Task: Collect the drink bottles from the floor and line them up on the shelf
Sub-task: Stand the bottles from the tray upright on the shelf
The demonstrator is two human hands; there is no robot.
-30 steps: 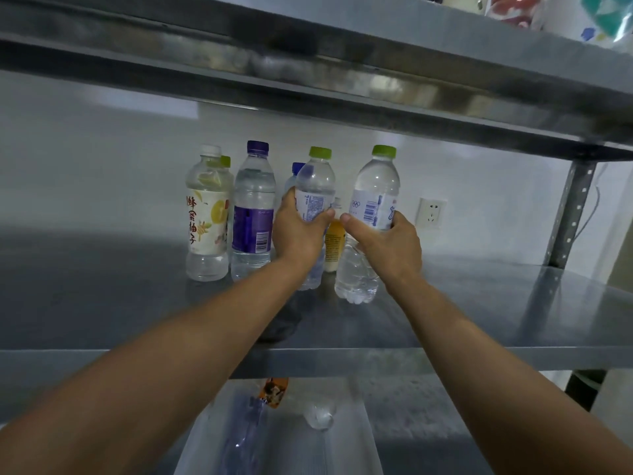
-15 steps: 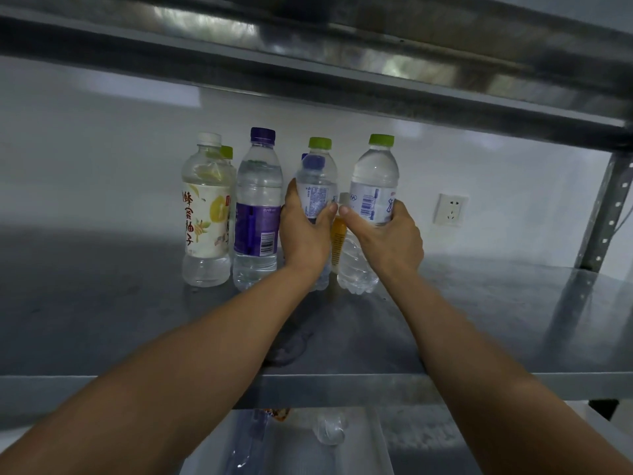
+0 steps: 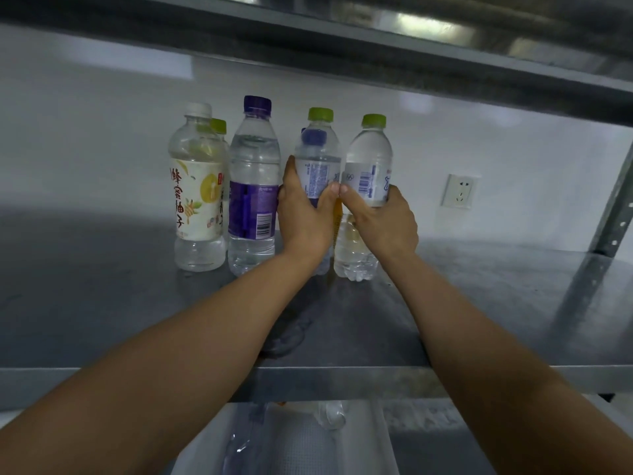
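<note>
On shelf point(image 3: 479, 303), left hand point(image 3: 303, 217) and right hand point(image 3: 380, 224) grip green-capped bottles point(image 3: 318, 156), half-hiding orange bottle point(image 3: 337, 214).

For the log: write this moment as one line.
left hand grips green-capped bottle; right hand grips rightmost bottle; both upright on shelf

We see four bottles in a row on the shelf point(image 3: 479, 303), left to right: first bottle point(image 3: 197, 200), second bottle point(image 3: 253, 186), third bottle point(image 3: 318, 166), fourth bottle point(image 3: 368, 166). A back bottle point(image 3: 219, 126) stands behind the first; a socket point(image 3: 459, 191) lies rightward.
</note>
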